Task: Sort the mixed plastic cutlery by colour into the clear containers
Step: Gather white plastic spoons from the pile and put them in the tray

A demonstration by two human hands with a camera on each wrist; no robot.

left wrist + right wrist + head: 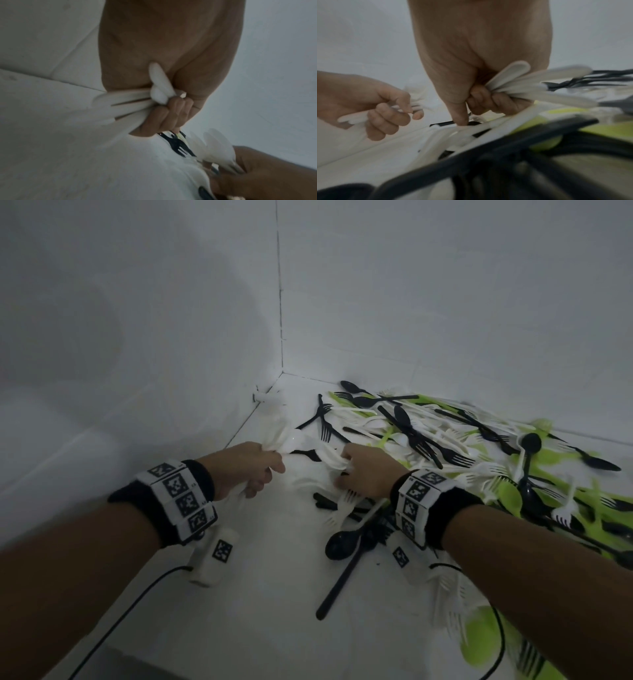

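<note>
A heap of black, white and green plastic cutlery (479, 446) covers the white surface to the right. My left hand (253, 467) grips a bunch of white cutlery (130, 106), its fingers curled round the handles; the spoon ends stick out beyond the fist (291, 440). My right hand (359, 470) grips a second bunch of white cutlery (530, 86) at the heap's left edge, with its index finger (459, 115) pointing down onto the pieces below. The two hands are close together, side by side. No clear container shows in any view.
White walls meet in a corner (281, 364) just behind the hands. A long black spoon (342, 556) and black forks lie under my right wrist. A black cable (130, 604) runs across the floor at lower left. Bare white surface (257, 594) lies in front of the left hand.
</note>
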